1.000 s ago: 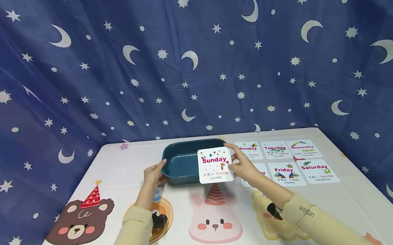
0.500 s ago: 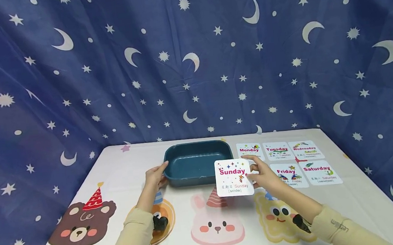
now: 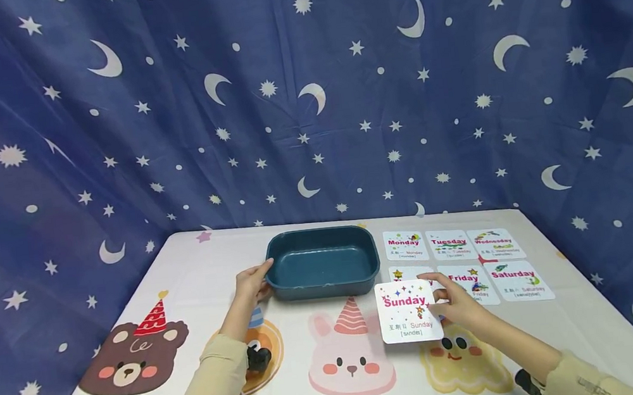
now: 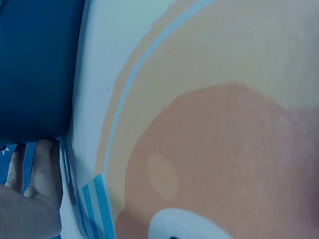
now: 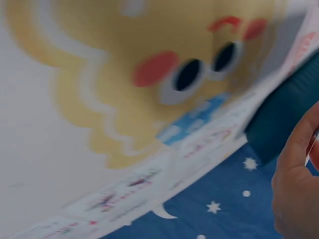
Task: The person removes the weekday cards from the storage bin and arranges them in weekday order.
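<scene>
My right hand (image 3: 457, 301) pinches the right edge of a square white card (image 3: 409, 311) printed "Sunday". The card is held up in front of the lower row of cards, face toward the head camera. A dark teal rectangular plastic bin (image 3: 325, 289), with nothing inside, stands at the back middle of the table. At its left end my left hand (image 3: 252, 284) grips the wall, thumb at the rim. In the left wrist view the fingers (image 4: 44, 172) press against the bin's outer side (image 4: 35, 74). In the right wrist view the bin (image 5: 284, 114) appears behind my right hand (image 5: 299, 184).
Cards lie in two rows right of the bin: Monday (image 3: 406, 246), Tuesday (image 3: 448, 246), Wednesday (image 3: 496, 244) behind; a partly covered card (image 3: 404, 273), Friday (image 3: 476, 287) and Saturday (image 3: 519, 281) in front. A starry blue curtain (image 3: 310, 128) hangs behind the table (image 3: 198, 279).
My right hand has carried the Sunday card right and toward me, from in front of the bin to beside its right front corner. The left hand stays at the bin.
</scene>
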The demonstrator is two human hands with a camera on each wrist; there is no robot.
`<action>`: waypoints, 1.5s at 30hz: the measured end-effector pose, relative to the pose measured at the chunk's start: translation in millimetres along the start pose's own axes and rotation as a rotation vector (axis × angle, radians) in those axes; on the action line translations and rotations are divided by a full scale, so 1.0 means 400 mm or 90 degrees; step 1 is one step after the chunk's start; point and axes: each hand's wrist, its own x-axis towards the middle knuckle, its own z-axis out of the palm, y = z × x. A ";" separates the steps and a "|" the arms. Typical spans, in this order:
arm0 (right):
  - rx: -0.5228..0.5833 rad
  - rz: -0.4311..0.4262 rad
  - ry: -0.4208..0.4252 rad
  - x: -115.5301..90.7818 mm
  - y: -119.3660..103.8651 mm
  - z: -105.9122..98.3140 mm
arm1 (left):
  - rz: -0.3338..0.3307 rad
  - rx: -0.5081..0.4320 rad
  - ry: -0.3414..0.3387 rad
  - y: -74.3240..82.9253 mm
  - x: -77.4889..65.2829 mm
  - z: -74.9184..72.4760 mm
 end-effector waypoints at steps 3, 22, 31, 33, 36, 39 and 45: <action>-0.006 0.002 -0.014 -0.002 0.029 -0.010 | 0.000 0.001 0.005 0.000 -0.001 -0.003; -0.181 0.065 0.053 -0.014 0.128 -0.012 | 0.005 0.005 0.004 -0.002 -0.001 0.000; -0.316 0.029 0.113 -0.010 0.138 -0.006 | 0.011 0.005 0.009 -0.001 -0.001 0.003; -0.333 0.024 0.120 -0.008 0.137 -0.004 | 0.008 0.005 0.012 -0.002 0.000 0.004; -0.343 0.013 0.124 -0.004 0.136 0.000 | 0.005 0.007 0.016 -0.003 0.000 0.004; -0.340 0.012 0.124 -0.001 0.137 0.005 | 0.005 0.007 0.019 -0.004 0.000 0.004; -0.341 0.025 0.122 0.002 0.137 0.013 | 0.008 0.003 0.010 -0.004 0.001 0.000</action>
